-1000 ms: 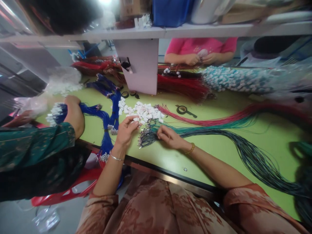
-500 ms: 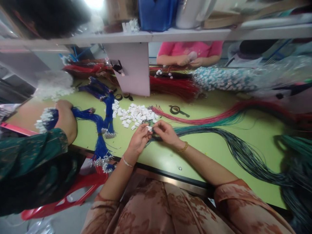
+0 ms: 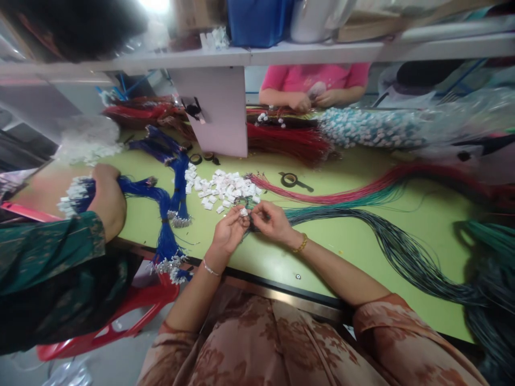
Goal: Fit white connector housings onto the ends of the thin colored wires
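Observation:
Between the fingertips of my left hand [image 3: 229, 229] is a small white connector housing [image 3: 243, 212]. My right hand [image 3: 272, 221] is closed in a pinch just to its right, over the ends of dark wires; what exactly its fingertips hold is too small to make out. A long bundle of black wires [image 3: 378, 228] runs from under my hands to the right, with green wires [image 3: 374, 199] and red wires [image 3: 322, 199] lying behind it. Loose white connector housings [image 3: 225, 187] are heaped just beyond my left hand.
A co-worker's arm [image 3: 107, 201] rests at the left by blue wire bundles [image 3: 164, 214]. A black tape ring [image 3: 289, 180] lies past my right hand. A white divider [image 3: 217, 112] and shelf [image 3: 314, 52] stand at the back; another person [image 3: 314, 88] sits opposite.
The white connector housing has turned and shifted slightly in my left fingers. My right hand has drawn slightly right and down, its fingers curled more.

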### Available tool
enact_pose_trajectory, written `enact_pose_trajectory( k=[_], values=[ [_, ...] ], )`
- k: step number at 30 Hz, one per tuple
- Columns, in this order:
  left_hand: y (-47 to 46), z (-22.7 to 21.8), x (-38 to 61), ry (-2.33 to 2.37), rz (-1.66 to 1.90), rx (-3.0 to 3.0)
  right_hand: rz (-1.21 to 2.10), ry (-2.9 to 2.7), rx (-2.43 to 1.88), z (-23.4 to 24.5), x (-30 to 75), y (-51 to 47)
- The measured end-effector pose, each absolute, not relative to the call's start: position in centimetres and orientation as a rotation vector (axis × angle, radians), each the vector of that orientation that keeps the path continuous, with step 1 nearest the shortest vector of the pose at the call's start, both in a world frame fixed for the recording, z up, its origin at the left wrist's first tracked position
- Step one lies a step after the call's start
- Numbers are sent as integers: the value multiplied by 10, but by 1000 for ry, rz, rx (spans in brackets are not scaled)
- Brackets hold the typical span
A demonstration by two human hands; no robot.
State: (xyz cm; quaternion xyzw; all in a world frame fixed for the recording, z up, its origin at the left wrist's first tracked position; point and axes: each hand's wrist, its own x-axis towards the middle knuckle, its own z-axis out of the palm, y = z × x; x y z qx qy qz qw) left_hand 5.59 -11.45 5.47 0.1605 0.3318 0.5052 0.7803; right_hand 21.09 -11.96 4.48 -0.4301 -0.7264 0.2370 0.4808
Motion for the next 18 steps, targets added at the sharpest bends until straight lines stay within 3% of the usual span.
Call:
enact_pose_trajectory(
  k=[18],
  values=[
    [-115, 43, 57, 792, 1159, 703, 599, -1899, -1055, 44, 213, -117]
  ],
)
